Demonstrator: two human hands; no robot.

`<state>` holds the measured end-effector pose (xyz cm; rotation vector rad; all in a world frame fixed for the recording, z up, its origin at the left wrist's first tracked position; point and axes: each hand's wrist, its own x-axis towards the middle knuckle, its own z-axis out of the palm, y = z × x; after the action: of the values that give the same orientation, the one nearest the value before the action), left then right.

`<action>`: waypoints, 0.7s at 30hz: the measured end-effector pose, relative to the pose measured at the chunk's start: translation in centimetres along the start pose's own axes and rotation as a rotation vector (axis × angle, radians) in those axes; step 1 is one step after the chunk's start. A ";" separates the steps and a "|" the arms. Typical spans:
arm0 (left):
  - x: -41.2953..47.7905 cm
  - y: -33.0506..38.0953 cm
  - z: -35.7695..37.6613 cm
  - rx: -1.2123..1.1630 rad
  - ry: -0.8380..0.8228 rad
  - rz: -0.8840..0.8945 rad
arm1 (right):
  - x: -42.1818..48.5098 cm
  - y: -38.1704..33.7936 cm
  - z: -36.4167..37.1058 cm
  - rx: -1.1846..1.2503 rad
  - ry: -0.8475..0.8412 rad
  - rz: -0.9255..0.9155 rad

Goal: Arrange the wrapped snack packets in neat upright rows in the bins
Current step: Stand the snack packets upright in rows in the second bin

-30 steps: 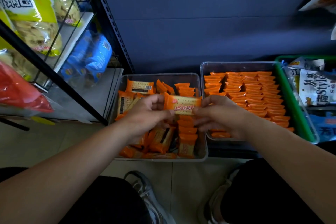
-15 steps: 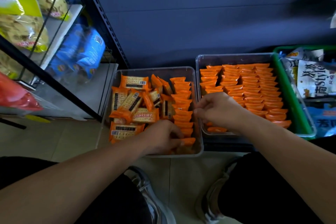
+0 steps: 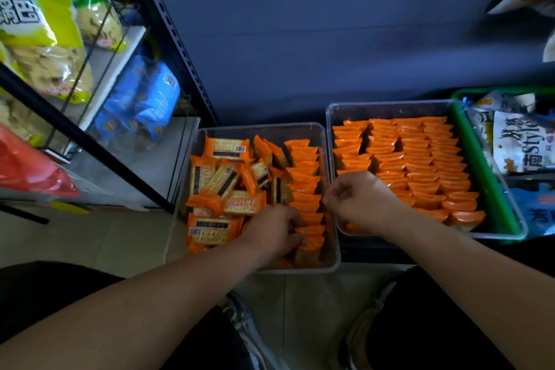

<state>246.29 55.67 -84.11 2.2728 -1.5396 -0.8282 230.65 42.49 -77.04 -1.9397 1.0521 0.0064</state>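
Head view looks straight down on both hands, low over two clear bins. Fingers [image 3: 295, 224] of the left hand [image 3: 270, 233] are curled downward into the near end of the upright row [image 3: 303, 177] of orange packets that runs along the right wall of the left bin [image 3: 261, 127]. Their tips are buried among the packet tops, and I cannot tell whether they pinch one packet or only press against it. Beside that hand, the right hand [image 3: 360, 200] has its fingers [image 3: 339, 192] drawn into the palm with the thumb laid against the forefinger, and no packet shows in them. This hand hovers over the wall where the two bins meet, above the near left corner of the right bin [image 3: 387, 105]. Left of the upright row, the rest of the left bin holds loose packets [image 3: 222, 186] lying flat and tilted every way, with cracker pictures and barcodes facing up. The right bin holds several neat rows [image 3: 426, 159] of the same orange packets standing on edge, running from the back wall toward the front. Hard against its right side sits a green basket [image 3: 483, 177] with printed bags [image 3: 516, 141] inside. At the far left a shelf rack [image 3: 168, 24] carries yellow-green bags [image 3: 39, 39], blue packs [image 3: 144, 102] and a red bag [image 3: 27, 165]. Pale floor tiles [image 3: 120, 243] lie below, and two shoes [image 3: 240, 324] show between the forearms.
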 end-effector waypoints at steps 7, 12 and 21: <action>1.5 1.0 -8.8 0.151 0.021 0.111 | 1.8 -3.0 -3.0 -0.225 -0.164 -0.113; 6.0 -1.1 -12.4 0.216 0.172 0.122 | 6.2 -2.9 -3.3 -0.382 -0.069 -0.168; 10.8 -0.9 -5.7 -0.138 -0.047 -0.086 | 11.4 -0.9 -5.4 -0.257 -0.027 -0.054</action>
<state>253.27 45.62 -83.32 2.2476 -1.3667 -0.9850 236.47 31.34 -77.63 -2.1918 1.0203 0.1430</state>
